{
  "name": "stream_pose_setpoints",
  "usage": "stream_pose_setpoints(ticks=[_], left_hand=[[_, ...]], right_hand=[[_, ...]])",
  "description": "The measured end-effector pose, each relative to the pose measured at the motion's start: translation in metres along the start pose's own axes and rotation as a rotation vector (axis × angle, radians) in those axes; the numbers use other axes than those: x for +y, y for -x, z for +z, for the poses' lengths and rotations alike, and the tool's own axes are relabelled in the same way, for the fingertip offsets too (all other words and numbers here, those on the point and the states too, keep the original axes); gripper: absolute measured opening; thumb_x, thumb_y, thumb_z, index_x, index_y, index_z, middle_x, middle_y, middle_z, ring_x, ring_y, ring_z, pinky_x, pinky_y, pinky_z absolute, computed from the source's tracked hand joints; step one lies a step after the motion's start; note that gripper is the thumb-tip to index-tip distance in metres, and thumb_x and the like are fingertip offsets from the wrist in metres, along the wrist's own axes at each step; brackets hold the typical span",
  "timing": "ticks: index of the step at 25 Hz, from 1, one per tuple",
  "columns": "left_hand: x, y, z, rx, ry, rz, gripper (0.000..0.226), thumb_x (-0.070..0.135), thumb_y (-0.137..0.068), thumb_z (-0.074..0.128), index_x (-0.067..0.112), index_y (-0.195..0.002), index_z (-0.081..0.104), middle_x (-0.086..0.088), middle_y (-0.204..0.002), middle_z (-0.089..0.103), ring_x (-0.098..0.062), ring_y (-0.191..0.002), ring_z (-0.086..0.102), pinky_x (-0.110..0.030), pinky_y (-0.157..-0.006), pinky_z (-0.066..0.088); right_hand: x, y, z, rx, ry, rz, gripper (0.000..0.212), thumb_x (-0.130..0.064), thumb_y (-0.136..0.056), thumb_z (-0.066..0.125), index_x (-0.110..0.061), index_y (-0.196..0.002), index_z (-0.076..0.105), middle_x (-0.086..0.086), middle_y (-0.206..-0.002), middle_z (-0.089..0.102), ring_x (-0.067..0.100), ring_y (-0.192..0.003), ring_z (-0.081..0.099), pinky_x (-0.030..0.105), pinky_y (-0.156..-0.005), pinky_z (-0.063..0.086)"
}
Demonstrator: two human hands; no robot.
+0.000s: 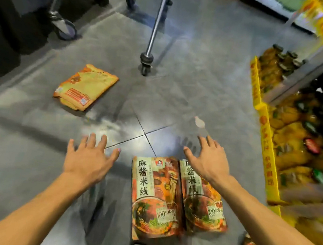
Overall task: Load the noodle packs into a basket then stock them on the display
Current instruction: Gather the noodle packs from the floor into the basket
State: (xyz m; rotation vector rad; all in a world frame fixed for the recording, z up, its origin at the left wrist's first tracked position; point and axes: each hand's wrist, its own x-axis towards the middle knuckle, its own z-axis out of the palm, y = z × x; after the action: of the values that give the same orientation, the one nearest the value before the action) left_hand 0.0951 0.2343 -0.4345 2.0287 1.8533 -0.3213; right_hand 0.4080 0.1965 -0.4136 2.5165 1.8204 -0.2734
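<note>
Both hands, left hand [90, 159] and right hand [207, 161], hover with fingers spread, empty. Two noodle packs [156, 198] lie on the floor [191, 85]; probably light, crinkly, slippery, so grab the edges.

A shop aisle, seen from above: grey tiled floor [181, 84], low display shelf [262, 146] along the right edged in yellow price strip and crowded with bottled goods [278, 61] and packaged goods, castor wheel [146, 64] of a metal trolley, printed noodle packs [156, 198] lying on the tiles.
</note>
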Motion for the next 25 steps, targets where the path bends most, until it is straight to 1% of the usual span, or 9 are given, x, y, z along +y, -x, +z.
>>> stream_pose_setpoints(ticks=[4,8,9,11,14,16,19,22,25], left_hand=[[0.057,0.008,0.08,-0.219,0.063,0.018,0.098,0.085,-0.087,0.01,0.022,-0.162,0.008,-0.012,-0.169,0.009,-0.029,-0.156,0.007,-0.053,-0.123,0.015],[0.097,0.02,0.138,-0.373,0.169,-0.076,0.124,0.097,-0.073,0.011,0.011,-0.161,-0.008,-0.016,-0.168,-0.013,-0.031,-0.155,-0.012,-0.055,-0.124,0.003],[0.103,0.023,0.145,-0.357,0.175,-0.1,0.13,0.099,-0.07,0.015,0.008,-0.16,-0.008,-0.017,-0.168,-0.012,-0.033,-0.155,-0.01,-0.055,-0.124,0.004],[0.114,0.025,0.151,-0.245,0.221,-0.15,0.131,0.099,-0.066,0.037,0.007,-0.156,0.014,-0.019,-0.161,0.019,-0.036,-0.151,0.017,-0.052,-0.119,0.023],[0.117,0.009,0.158,-0.293,0.732,-0.31,0.116,0.075,-0.044,0.087,0.008,-0.129,0.045,-0.006,-0.123,0.057,-0.026,-0.115,0.06,-0.045,-0.097,0.053],[0.119,0.008,0.164,-0.397,1.033,-0.421,0.101,0.052,-0.034,0.101,0.01,-0.116,0.061,-0.004,-0.11,0.073,-0.022,-0.094,0.073,-0.042,-0.083,0.061],[0.13,0.018,0.156,-0.426,1.259,-0.439,0.048,0.013,-0.06,0.096,0.008,-0.102,0.072,-0.01,-0.093,0.078,-0.028,-0.081,0.076,-0.035,-0.066,0.059],[0.134,0.019,0.155,-0.423,1.393,-0.443,0.046,0.004,-0.066,0.09,0.008,-0.107,0.068,-0.014,-0.094,0.078,-0.034,-0.083,0.076,-0.042,-0.073,0.061],[0.127,0.022,0.15,-0.496,1.466,-0.354,0.048,0.007,-0.072,0.086,0.01,-0.115,0.064,-0.012,-0.099,0.078,-0.033,-0.09,0.076,-0.05,-0.084,0.059]], right_hand=[[0.074,0.028,0.065,-0.139,-0.032,0.2,0.091,-0.079,-0.09,0.031,-0.018,-0.157,0.025,0.016,-0.161,0.032,0.036,-0.147,0.031,0.05,-0.12,0.027],[0.115,0.051,0.123,-0.327,-0.15,0.412,0.11,-0.09,-0.081,0.032,-0.025,-0.162,-0.002,0.017,-0.169,0.006,0.038,-0.155,0.01,0.054,-0.125,0.012],[0.119,0.055,0.134,-0.353,-0.198,0.464,0.112,-0.091,-0.079,0.034,-0.027,-0.162,-0.004,0.016,-0.169,0.003,0.038,-0.156,0.008,0.055,-0.125,0.011],[0.123,0.058,0.148,-0.361,-0.304,0.521,0.109,-0.087,-0.082,0.04,-0.029,-0.161,-0.006,0.016,-0.169,0.002,0.038,-0.156,0.005,0.059,-0.124,0.01],[0.127,0.055,0.153,-0.26,-0.442,0.577,0.104,-0.075,-0.08,0.054,-0.026,-0.16,0.008,0.012,-0.162,0.026,0.038,-0.149,0.022,0.06,-0.12,0.022],[0.133,0.055,0.15,-0.205,-0.641,0.67,0.104,-0.064,-0.065,0.074,-0.023,-0.148,0.027,0.008,-0.144,0.047,0.032,-0.136,0.044,0.057,-0.113,0.038],[0.138,0.054,0.139,-0.251,-1.0,0.763,0.081,-0.027,-0.055,0.094,-0.013,-0.118,0.046,0.009,-0.117,0.07,0.03,-0.106,0.07,0.052,-0.097,0.056],[0.134,0.055,0.125,-0.352,-1.133,0.685,0.039,-0.002,-0.067,0.09,-0.007,-0.1,0.069,0.009,-0.094,0.079,0.028,-0.084,0.077,0.04,-0.08,0.063],[0.126,0.059,0.118,-0.351,-1.216,0.574,0.044,-0.002,-0.072,0.088,-0.011,-0.109,0.066,0.007,-0.098,0.079,0.024,-0.086,0.077,0.039,-0.078,0.063]])
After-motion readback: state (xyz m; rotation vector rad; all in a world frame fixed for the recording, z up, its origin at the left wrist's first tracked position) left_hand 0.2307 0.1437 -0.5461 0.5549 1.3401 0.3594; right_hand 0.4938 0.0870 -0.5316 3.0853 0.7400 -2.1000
